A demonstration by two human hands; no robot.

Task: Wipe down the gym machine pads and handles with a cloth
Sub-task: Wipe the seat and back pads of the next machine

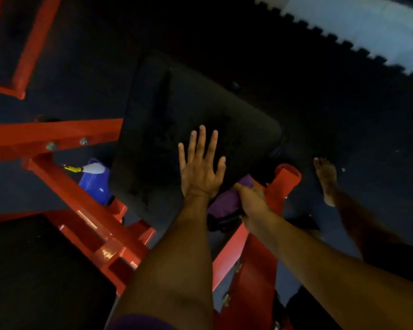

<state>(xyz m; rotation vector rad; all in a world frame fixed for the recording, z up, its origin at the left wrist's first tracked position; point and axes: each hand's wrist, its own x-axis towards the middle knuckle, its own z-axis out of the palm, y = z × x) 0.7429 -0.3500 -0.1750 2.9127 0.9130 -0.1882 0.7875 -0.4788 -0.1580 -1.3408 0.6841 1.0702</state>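
Left hand (200,172) flat, fingers spread wide, pressing black pad (177,129). Right hand (250,198) gripping purple cloth (224,201) at pad's lower edge. Red frame (81,186) beside; blue spray bottle (94,179) on floor.

Gym floor: red steel machine frame (65,184), black upholstered pad (177,110), dark interlocking rubber floor mats (296,55) upper right.

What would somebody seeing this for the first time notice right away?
Probably the left hand, fingers spread flat on the big black pad in the middle. Just right of it, the right hand grips a purple cloth at the pad's lower edge. The bright red frame stands out on the left, with a blue spray bottle on the floor behind it.
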